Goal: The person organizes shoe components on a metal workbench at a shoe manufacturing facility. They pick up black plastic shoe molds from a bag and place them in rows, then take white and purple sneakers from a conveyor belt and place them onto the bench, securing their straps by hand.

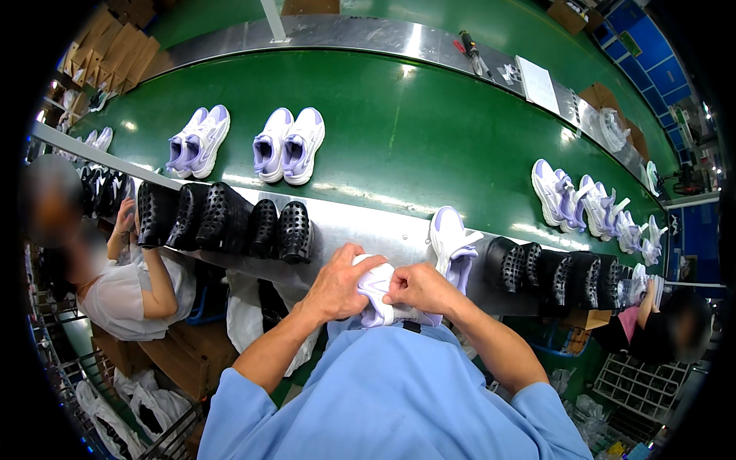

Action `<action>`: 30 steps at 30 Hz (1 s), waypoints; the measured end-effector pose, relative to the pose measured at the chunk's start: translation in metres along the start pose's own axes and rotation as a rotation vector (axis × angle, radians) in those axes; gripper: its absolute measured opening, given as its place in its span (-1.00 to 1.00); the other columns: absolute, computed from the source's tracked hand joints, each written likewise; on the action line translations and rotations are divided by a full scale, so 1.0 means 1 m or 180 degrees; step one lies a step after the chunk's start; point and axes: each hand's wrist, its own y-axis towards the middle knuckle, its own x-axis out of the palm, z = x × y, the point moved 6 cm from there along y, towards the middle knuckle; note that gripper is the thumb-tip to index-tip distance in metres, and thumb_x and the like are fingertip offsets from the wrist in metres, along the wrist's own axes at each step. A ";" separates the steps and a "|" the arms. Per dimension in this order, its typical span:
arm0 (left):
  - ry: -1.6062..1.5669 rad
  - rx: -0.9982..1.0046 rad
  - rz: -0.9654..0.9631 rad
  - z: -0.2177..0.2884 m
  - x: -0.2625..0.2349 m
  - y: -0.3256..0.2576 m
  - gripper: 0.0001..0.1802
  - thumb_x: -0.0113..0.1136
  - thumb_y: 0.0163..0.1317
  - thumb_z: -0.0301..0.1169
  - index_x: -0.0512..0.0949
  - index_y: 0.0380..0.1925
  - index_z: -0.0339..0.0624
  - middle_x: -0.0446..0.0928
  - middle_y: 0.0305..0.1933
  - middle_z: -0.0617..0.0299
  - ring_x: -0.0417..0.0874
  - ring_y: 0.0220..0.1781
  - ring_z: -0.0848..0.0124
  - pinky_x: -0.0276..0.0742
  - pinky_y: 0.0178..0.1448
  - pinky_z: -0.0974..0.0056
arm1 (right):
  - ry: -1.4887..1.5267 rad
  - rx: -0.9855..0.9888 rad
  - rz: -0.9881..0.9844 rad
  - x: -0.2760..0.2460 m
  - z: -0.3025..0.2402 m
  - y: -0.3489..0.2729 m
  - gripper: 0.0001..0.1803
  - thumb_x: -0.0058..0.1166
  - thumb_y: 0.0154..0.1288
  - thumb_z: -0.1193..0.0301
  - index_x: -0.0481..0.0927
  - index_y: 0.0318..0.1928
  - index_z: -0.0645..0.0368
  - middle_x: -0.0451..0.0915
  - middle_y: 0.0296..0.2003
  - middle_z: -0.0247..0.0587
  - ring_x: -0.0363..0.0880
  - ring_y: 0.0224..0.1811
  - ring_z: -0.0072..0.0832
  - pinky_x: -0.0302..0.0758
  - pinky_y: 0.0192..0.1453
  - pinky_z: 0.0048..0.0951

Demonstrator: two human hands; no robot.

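Closest of all, a light-blue shirt (391,399), billowing up from the bottom edge. And right there at its front, the held shoe (374,287), white with lilac, up against the near edge of the steel ledge (360,218). Clamped around one side of it, left hand (336,285), fingers spread over the top. Pinching at the upper from the other side, right hand (420,288), thumb and fingertips bunched; can't tell exactly which part. Close together, then, both on the same shoe.

Just beyond the right hand, a second shoe (446,230), same colours, toe pointing away, on the ledge. Off to the left, a row of black perforated forms (221,218); off to the right, more black forms (556,272).

Out across the green belt (429,130), two neat pairs at left, a near pair (290,146) and a farther-left pair (199,144), plus a right-hand cluster of shoes (586,203). Over on the far rail, a booklet (537,84). Seated at left, a co-worker in white (134,299), arms raised.
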 end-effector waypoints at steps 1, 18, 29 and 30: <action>0.0044 -0.0093 0.0033 -0.001 0.002 -0.003 -0.31 0.37 -0.05 -0.51 0.64 0.22 0.04 0.45 0.20 -0.14 0.59 0.22 -0.14 0.60 0.29 -0.03 | 0.0064 0.0051 -0.0035 0.002 0.005 0.003 -0.70 0.44 0.27 0.27 0.69 -0.36 0.28 0.68 -0.50 -0.05 0.64 -0.46 -0.33 0.54 -0.30 -0.24; 0.0352 -0.1512 0.0961 -0.064 0.071 0.001 -0.60 0.31 0.29 -0.19 0.61 0.01 -0.21 0.68 -0.12 -0.11 0.72 -0.10 -0.13 0.61 0.00 -0.14 | -0.1214 -0.1008 0.1903 0.021 0.013 0.035 -0.76 0.38 0.21 0.36 0.61 -0.18 0.16 0.61 -0.25 -0.14 0.68 -0.21 -0.09 0.62 -0.18 -0.10; 0.0618 -0.0991 0.1030 -0.070 0.070 0.009 -0.79 0.27 0.34 -0.31 0.61 -0.33 -0.25 0.64 -0.29 -0.06 0.70 -0.27 -0.13 0.61 -0.15 -0.14 | -0.0672 -0.1217 0.2090 0.015 0.028 0.023 -0.84 0.29 0.32 0.43 0.59 -0.16 0.16 0.58 -0.23 -0.08 0.66 -0.16 -0.06 0.60 -0.14 -0.09; 0.0621 -0.1034 0.0931 -0.069 0.068 0.006 -0.78 0.27 0.35 -0.29 0.61 -0.32 -0.24 0.64 -0.31 -0.05 0.70 -0.28 -0.13 0.60 -0.16 -0.14 | -0.0528 -0.1199 0.2190 0.008 0.029 0.008 -0.84 0.28 0.33 0.42 0.60 -0.15 0.16 0.58 -0.23 -0.07 0.65 -0.16 -0.05 0.59 -0.13 -0.10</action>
